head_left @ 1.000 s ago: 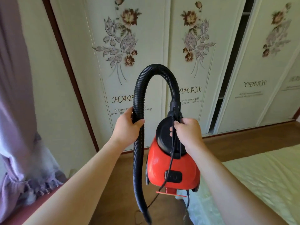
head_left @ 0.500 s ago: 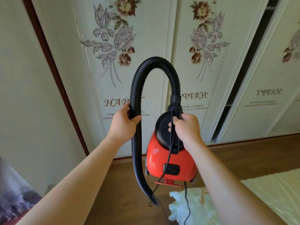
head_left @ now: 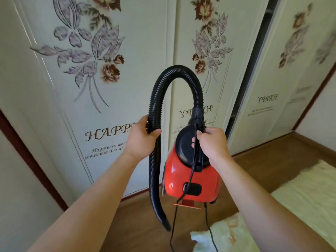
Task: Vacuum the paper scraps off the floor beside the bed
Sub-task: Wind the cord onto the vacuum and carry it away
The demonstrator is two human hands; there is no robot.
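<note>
1 vacuum point(head_left: 190, 180), 1 hose point(head_left: 154, 160), 2 hands point(head_left: 143, 140)

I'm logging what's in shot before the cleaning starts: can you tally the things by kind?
Hands: 2, left hand, right hand
Vacuum cleaner: 1
Hose: 1
Power cord: 1
Wardrobe doors: 3
Bed: 1
Total: 9

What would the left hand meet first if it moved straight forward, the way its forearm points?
Probably the wardrobe door. The left hand already grips the black hose; beyond it nothing else shows, though depth is unclear.
</note>
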